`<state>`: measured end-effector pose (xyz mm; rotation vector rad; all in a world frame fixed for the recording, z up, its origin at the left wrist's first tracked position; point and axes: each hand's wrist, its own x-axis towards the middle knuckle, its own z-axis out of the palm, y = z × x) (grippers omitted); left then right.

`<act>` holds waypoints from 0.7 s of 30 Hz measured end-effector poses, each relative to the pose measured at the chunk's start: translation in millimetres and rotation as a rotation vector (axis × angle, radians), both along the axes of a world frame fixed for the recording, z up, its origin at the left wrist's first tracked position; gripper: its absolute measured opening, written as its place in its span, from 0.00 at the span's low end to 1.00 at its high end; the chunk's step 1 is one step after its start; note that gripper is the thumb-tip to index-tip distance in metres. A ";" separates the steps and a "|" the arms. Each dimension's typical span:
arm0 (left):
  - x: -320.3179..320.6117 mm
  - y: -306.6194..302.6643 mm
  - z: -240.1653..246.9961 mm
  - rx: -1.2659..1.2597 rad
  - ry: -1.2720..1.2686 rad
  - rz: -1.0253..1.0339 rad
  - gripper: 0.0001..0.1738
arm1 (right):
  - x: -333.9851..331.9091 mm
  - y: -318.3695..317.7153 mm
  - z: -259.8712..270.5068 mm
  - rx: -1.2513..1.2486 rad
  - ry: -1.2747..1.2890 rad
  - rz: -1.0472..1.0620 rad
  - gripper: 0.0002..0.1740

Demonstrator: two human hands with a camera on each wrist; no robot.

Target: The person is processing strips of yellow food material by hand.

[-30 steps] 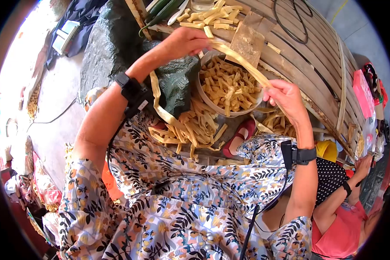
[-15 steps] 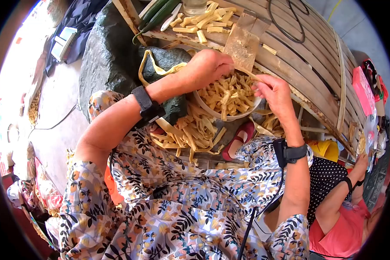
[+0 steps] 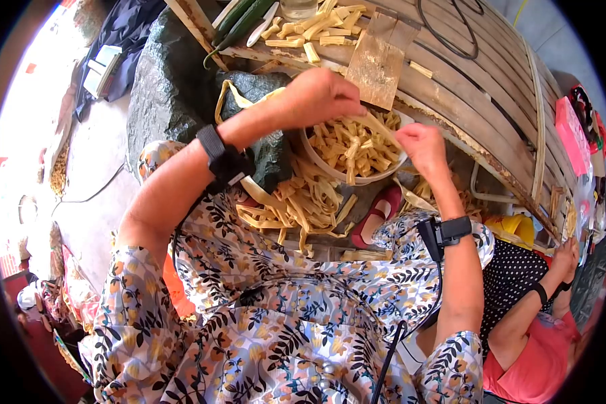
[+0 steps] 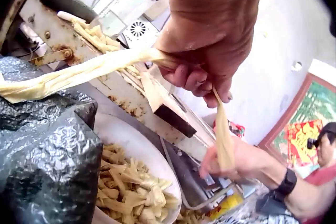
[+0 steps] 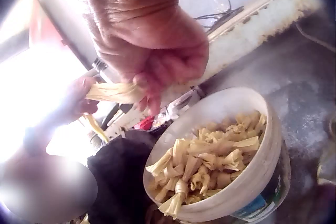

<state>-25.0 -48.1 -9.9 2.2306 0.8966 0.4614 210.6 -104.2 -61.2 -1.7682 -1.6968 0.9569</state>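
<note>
My left hand (image 3: 323,97) grips a long, pale yellow flat strip (image 4: 79,71) above a white bucket (image 5: 270,145). One length of the strip trails back from this hand over a dark green plastic bag (image 4: 52,161). Across from it, my right hand (image 3: 423,148) pinches the same strip. A short span (image 5: 115,92) stretches between the two hands. Many knotted pale yellow pieces (image 3: 357,148) fill the bucket below them. Loose strips (image 3: 296,205) lie in a heap on the near side of the bag.
Beyond the bucket stands a slatted bench (image 3: 491,108) with a rusty edge. On it are a wooden board (image 3: 380,64), cut yellow pieces (image 3: 326,27), green cucumber-like vegetables (image 3: 242,20) and a glass jar (image 4: 118,11). Another person (image 3: 528,347) sits at the right.
My left hand has slid along the strip toward my right hand, shortening the span between them. Its loose length now loops over the bag behind my left hand. Both hands still hold it.
</note>
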 end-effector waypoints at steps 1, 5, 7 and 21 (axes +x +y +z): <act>-3.2 8.2 -1.7 -0.072 -0.039 -0.021 0.12 | -5.3 -2.1 0.5 -0.058 -0.012 0.165 0.06; -3.8 15.0 -5.0 -0.509 -0.230 0.020 0.14 | -34.2 -17.0 51.6 -0.388 0.701 0.431 0.11; 6.4 11.0 -13.5 -0.887 -0.376 0.026 0.14 | -30.7 -7.1 72.5 -0.238 0.870 0.472 0.21; 36.2 -12.2 -59.5 -1.298 -0.865 -0.107 0.16 | -50.7 6.8 44.9 0.289 0.387 0.206 0.15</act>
